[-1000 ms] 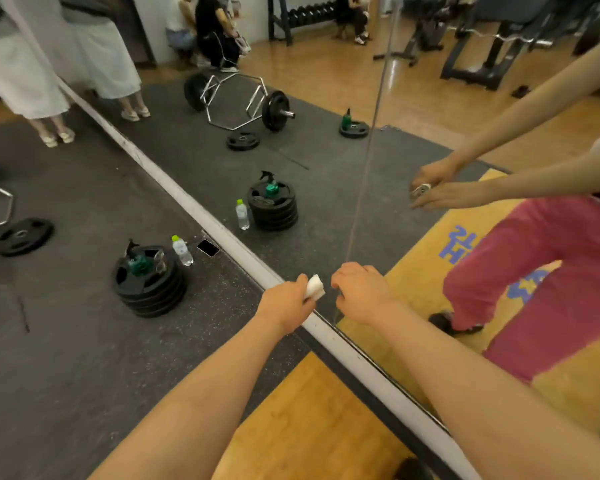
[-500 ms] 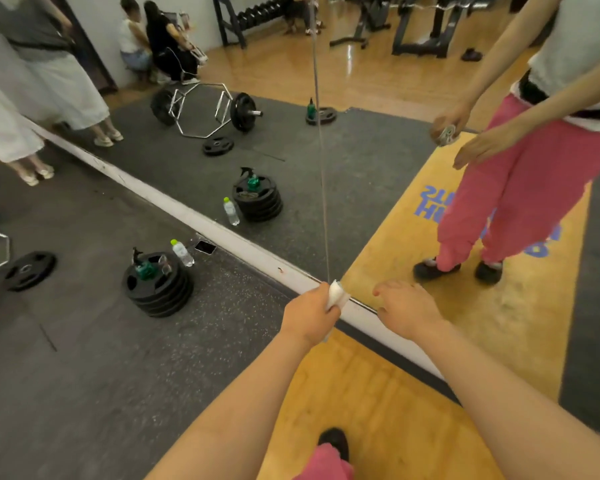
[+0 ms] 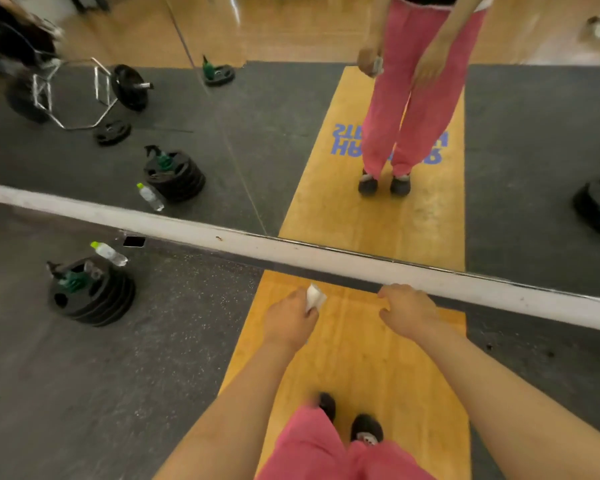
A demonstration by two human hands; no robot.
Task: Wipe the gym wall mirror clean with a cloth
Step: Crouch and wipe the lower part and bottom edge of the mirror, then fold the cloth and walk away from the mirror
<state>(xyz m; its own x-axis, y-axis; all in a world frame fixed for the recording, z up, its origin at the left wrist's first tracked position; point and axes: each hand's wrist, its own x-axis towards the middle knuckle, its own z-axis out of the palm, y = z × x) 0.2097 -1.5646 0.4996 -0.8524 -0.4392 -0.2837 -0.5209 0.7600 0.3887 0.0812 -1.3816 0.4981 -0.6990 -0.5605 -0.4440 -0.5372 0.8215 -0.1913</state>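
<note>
Both hands have drawn back from the mirror (image 3: 291, 133) and hang just short of its white base strip (image 3: 187, 225). Left hand (image 3: 288, 320) grips the folded cloth (image 3: 315, 297) just short of that strip; right hand (image 3: 409, 308) loosely curled, empty. Judgement: wiping paused, no contact with glass

Glossy mirror (image 3: 291, 109), matt speckled floor (image 3: 84, 375)

Loose pink trousers (image 3: 326, 452) — dark shoes (image 3: 366, 426) w/ pale marks; bare forearms (image 3: 499, 389).
</note>
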